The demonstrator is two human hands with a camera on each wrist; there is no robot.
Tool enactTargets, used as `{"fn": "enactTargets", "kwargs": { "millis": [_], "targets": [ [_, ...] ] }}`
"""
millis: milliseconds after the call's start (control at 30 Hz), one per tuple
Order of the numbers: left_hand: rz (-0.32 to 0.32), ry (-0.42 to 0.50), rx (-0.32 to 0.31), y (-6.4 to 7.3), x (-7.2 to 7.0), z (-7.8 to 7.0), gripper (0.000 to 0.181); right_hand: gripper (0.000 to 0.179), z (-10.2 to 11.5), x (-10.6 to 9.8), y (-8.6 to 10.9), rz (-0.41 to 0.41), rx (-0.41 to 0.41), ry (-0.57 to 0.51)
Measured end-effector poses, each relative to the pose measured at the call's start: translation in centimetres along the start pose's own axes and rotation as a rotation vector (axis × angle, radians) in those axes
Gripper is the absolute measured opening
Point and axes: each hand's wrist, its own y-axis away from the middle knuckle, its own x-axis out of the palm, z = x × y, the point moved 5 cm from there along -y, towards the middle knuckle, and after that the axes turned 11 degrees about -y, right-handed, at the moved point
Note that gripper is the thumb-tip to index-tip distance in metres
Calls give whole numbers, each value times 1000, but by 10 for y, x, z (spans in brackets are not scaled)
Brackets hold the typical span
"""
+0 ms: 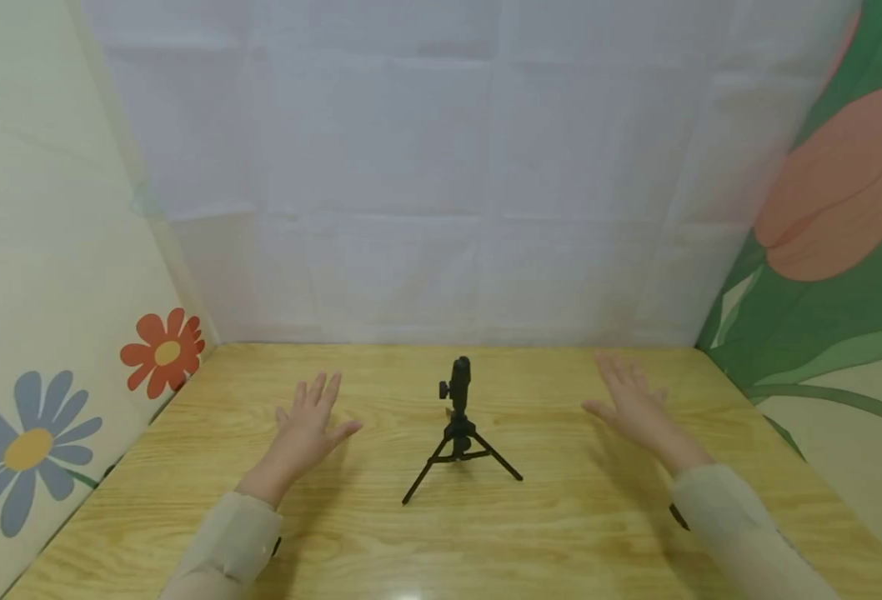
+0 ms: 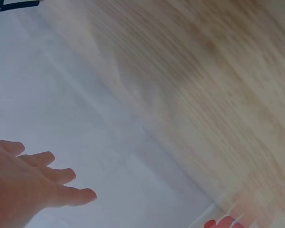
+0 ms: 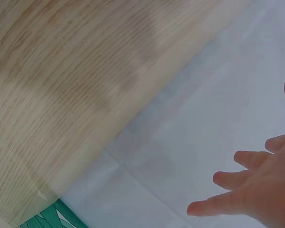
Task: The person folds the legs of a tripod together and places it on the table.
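Observation:
A small black tripod (image 1: 459,429) stands upright on the wooden table, legs spread, with a clamp-like holder (image 1: 461,383) and a knob on top. To its left, my left hand (image 1: 302,437) is held over the table, fingers spread and thumb toward the tripod. My right hand (image 1: 639,417) is on the other side, fingers likewise extended, thumb pointing inward. Neither hand touches the tripod. In the left wrist view, the spread left fingers (image 2: 61,194) show with nothing in them, and part of a black leg (image 2: 14,5) appears at the top corner. The right wrist view shows straight right fingers (image 3: 218,204) holding nothing.
The wood-grain table (image 1: 561,533) meets a creased white sheet (image 1: 411,167) hung along its back edge. A panel with painted flowers (image 1: 28,450) borders the left side. Another panel with large pink flowers and green leaves (image 1: 824,325) borders the right.

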Motion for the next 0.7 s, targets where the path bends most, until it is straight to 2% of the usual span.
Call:
{"fn": "enactTargets", "kwargs": {
  "millis": [233, 367, 700],
  "targets": [
    [-22, 141, 23, 0, -2, -7, 79, 80, 6, 3, 1, -1, -5, -43],
    [-13, 216, 33, 0, -3, -11, 80, 77, 11, 4, 3, -10, -27, -91],
    [33, 269, 66, 4, -1, -22, 78, 70, 22, 8, 6, -54, -111, -156]
  ]
}}
